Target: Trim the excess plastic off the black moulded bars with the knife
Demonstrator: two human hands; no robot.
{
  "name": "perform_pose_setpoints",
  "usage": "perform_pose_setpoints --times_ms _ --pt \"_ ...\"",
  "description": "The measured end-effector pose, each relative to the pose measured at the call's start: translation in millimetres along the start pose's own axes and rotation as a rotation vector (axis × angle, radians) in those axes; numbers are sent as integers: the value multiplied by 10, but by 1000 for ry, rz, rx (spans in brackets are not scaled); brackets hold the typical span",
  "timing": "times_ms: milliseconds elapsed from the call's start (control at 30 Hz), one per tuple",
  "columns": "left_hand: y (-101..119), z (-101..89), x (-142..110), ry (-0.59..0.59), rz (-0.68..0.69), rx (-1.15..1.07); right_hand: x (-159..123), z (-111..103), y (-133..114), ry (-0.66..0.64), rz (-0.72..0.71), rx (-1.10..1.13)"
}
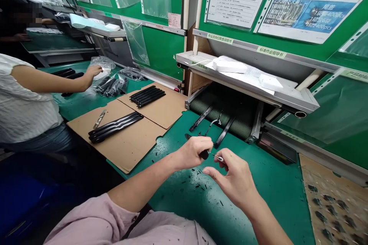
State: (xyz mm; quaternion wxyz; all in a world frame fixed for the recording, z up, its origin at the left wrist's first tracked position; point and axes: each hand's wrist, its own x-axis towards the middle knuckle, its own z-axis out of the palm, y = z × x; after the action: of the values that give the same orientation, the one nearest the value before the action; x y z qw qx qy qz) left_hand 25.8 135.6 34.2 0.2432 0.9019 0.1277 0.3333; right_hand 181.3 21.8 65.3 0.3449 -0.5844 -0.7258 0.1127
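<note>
Above the green table, my left hand (195, 152) is closed around a long black part (204, 154). One end of the part shows below the fingers, and a dark tip sticks out beyond the knuckles. Close by, my right hand (235, 174) has its fingers curled on a small silver-white piece (220, 158) with a thin pin pointing at the black part. The right thumb stands apart from the fingers. Past my hands lie a black strip (224, 132), a second black strip with open channel (200, 118) and a thin wire piece (214, 122).
A conveyor belt (221, 103) ends at the table's back. Cardboard (126, 157) on the left bears black bars (115, 127), more black bars (147, 96) and a marker-like tool (99, 119). A co-worker's hand (93, 73) touches plastic bags. Small bagged parts (330, 210) lie right.
</note>
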Motion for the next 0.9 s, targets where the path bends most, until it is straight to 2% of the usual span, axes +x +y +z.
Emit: perform_pose_setpoints --times_ms 100,167,267,333,467,567,733,900 --pt "22 115 -72 -6 -82 -108 -20 87 14 -14 39 36" --pt "16 197 -146 35 -151 -159 -41 137 26 -27 67 37" --pt "-46 302 -270 97 -230 -165 -54 163 56 -89 99 13" --pt "-111 355 -343 100 -226 -128 -47 161 76 -138 118 -1" --pt "-220 375 -388 47 -151 -84 -19 142 100 -253 121 -4" --pt "-253 278 -308 -44 -16 29 10 101 93 -325 83 -21" --pt "-251 67 -118 -185 167 285 52 21 63 -370 15 -74" --pt "-206 11 -8 -205 255 322 32 26 76 -365 -41 -87"
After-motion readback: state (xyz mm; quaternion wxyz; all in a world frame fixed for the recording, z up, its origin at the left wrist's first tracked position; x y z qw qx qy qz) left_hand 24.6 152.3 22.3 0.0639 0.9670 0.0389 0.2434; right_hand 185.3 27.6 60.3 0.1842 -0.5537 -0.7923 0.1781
